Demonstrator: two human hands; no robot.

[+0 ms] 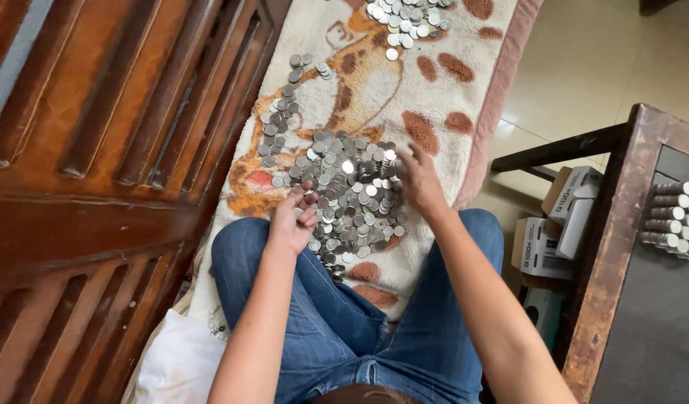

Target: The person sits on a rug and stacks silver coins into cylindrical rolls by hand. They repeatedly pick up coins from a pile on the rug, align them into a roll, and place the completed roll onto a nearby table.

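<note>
A big heap of silver coins (352,194) lies on a cream blanket with an orange animal print (374,82), spread over a wooden bench. My left hand (294,217) hovers at the heap's left edge, fingers curled around what looks like a few coins. My right hand (418,179) reaches into the right side of the heap, fingers spread down onto the coins. A trail of coins (277,120) runs up the blanket's left side, and a second pile (408,19) lies at the far end. My legs in blue jeans (344,314) frame the near end of the heap.
The bench's slatted wooden backrest (98,135) fills the left. A dark wooden table (621,247) at the right carries stacked rolls of coins (674,218). Cardboard boxes (561,224) sit on the tiled floor beside it. A white cloth (176,359) lies at lower left.
</note>
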